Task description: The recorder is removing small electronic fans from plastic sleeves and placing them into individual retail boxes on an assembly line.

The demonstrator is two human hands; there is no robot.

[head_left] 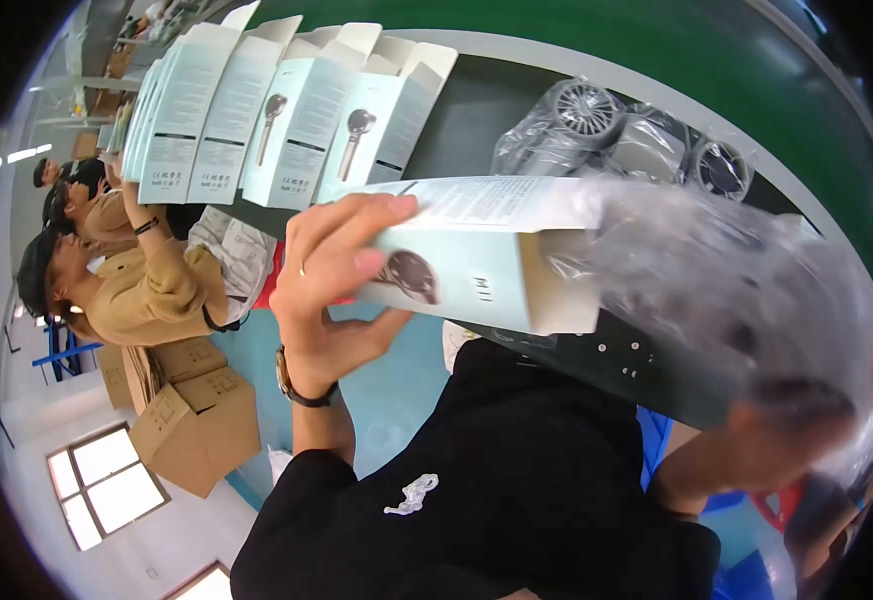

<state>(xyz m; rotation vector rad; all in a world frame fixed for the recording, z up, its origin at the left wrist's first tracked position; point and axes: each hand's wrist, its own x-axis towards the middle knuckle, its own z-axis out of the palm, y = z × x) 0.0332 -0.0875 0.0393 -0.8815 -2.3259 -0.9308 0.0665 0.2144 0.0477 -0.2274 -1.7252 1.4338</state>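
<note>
A pale mint carton with a picture of a handheld fan on its side is held in the air in front of the person, lying lengthwise, its open end toward the right; a clear plastic bag with something blurred inside sits at that open end, touching the carton's mouth; how far it is inside cannot be told. The left hand has its grip closed round the carton's left end, fingers over the top edge and thumb beneath; a watch sits on that wrist. The right hand is blurred and wrapped in the bag's film; its grip cannot be told, though it lies against the bag. Beyond the carton, on the dark worktop, a row of open cartons of the same kind stands side by side, flaps up; to their right lie bagged fans, grilles showing through the plastic. At the left edge other people in tan sleeves work nearby; brown cardboard boxes stand beneath them.
</note>
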